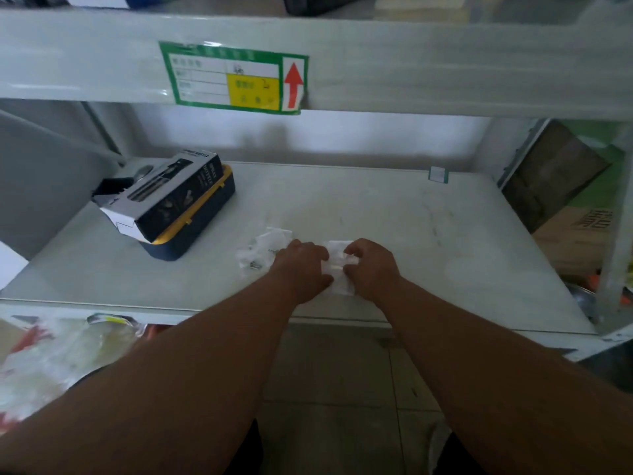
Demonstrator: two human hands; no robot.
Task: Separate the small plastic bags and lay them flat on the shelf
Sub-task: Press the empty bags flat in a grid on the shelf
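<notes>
Hands pinch small plastic bag (337,265) on shelf (428,234): left hand (303,267), right hand (371,265); bag pile (262,250) left.

Two bare forearms reach in from the bottom edge, with no sleeve, watch, band or glove on either one. The left hand (303,265) and the right hand (371,265) carry no rings (as far as the blur allows). Dark clothing shows low between the arms, its cut unclear.

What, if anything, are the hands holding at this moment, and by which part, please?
A small plastic bag, pinched by its side edges: the left hand on its left, the right hand on its right.
</notes>
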